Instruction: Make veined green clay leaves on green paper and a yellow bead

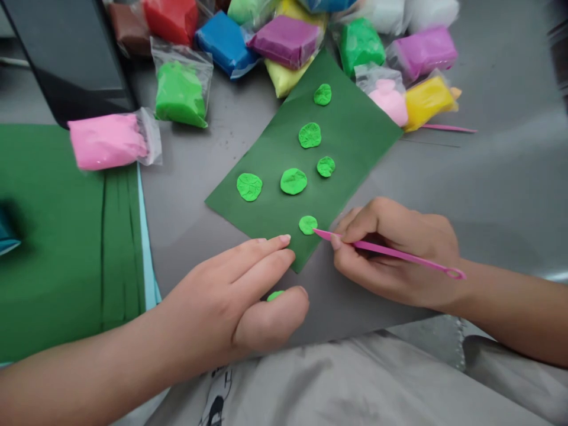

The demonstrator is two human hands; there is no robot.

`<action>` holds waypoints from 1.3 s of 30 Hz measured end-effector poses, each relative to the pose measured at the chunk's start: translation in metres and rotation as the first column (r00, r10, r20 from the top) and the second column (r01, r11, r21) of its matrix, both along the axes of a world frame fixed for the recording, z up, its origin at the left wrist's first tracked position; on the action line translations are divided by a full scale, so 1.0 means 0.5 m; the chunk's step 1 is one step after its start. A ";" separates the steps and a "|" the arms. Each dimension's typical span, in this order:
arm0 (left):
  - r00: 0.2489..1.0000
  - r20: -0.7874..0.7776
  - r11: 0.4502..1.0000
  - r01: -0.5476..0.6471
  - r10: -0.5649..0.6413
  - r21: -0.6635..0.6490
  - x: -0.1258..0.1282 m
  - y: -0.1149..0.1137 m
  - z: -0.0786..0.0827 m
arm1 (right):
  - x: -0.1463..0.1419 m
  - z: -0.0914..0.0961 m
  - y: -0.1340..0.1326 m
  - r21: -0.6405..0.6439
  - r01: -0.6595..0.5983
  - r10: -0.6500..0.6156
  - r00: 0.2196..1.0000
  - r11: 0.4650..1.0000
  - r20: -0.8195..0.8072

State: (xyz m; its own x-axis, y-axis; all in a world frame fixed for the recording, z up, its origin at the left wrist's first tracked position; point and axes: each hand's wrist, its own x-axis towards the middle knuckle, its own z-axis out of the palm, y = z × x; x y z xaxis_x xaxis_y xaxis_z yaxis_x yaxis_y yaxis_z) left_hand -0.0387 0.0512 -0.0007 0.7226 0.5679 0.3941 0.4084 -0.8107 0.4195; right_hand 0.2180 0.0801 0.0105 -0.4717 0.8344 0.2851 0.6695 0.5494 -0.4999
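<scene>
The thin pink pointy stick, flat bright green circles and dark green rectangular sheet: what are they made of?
Pink stick: probably smooth plastic, evenly coloured, with a ring end.
Green circles: seemingly soft clay, mostly matte, with cracks and creases.
Green sheet: paper or thin card, I can't tell which; it looks flat, matte and straight-edged.

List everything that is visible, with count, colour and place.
Card: 1, dark green, centre
Clay discs: 6, green, on card
Clay piece: 1, green, low centre, part-hidden
Clay packets: many, multicoloured, mostly top
Tool: 1, pink, at lowest disc
Stick: 1, pink, upper right
Sheets: several, green and blue, left
Slab: 1, black, upper left
Object: 1, blue, left edge
Table: 1, grey, beneath
Clothing: uncounted, grey, bottom
Left hand: 1, on card
Right hand: 1, holding tool
</scene>
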 end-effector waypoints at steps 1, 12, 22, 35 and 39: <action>1.000 -0.002 1.000 0.000 0.000 0.003 -0.001 0.000 0.000 | -0.001 0.000 -0.001 0.006 0.000 0.000 1.000 1.000 0.014; 1.000 0.000 1.000 0.005 -0.005 -0.006 0.001 -0.002 -0.003 | 0.033 0.005 0.006 -0.036 -0.164 0.166 0.986 0.986 0.036; 1.000 -0.005 1.000 -0.003 0.003 0.005 0.003 0.002 0.004 | 0.039 -0.015 0.047 -0.304 -0.126 -0.031 0.885 0.944 -0.464; 1.000 0.009 1.000 -0.004 0.004 -0.001 0.007 0.002 0.000 | 0.034 -0.013 0.058 -0.429 -0.198 -0.047 0.867 0.882 -0.496; 1.000 -0.004 1.000 0.000 0.000 0.003 0.004 0.002 0.001 | 0.034 -0.011 0.062 -0.461 -0.198 -0.070 0.862 0.865 -0.502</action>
State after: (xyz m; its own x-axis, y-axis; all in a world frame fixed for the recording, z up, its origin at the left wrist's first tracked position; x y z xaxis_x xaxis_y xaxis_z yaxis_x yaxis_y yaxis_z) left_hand -0.0366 0.0521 0.0000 0.7238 0.5668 0.3935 0.4101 -0.8120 0.4153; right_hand 0.2351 0.1112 0.0051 -0.4388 0.8965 0.0610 0.2350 0.1799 -0.9552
